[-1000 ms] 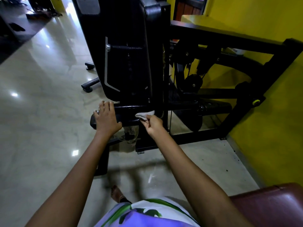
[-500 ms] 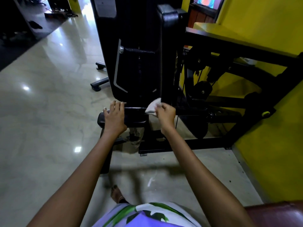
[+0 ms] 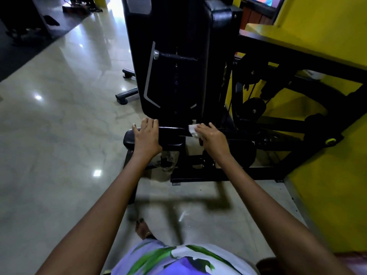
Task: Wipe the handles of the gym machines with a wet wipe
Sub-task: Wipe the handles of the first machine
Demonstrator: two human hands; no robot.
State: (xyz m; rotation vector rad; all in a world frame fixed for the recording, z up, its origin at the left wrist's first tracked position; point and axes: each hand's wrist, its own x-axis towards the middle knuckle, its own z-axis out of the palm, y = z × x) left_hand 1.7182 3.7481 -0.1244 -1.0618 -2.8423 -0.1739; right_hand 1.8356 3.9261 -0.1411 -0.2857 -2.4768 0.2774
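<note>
Both hands sit on the black bar (image 3: 172, 130) that runs across the foot of the gym machine (image 3: 174, 56). Left of the machine's upright pad, the left hand (image 3: 147, 136) lies over the padded end of the bar with its fingers draped across the top, resting rather than clenched. Further right along the same bar, the right hand (image 3: 211, 136) presses a white wipe (image 3: 192, 129) against the metal, its fingers curled over the cloth so that only a crumpled corner shows on the hand's left. Below the bar, the machine's black base frame (image 3: 218, 175) lies on the pale glossy floor (image 3: 59, 135). Right of the machine, a yellow wall (image 3: 327, 195) stands behind the frame's slanting black struts and a pulley wheel (image 3: 254, 108).
</note>
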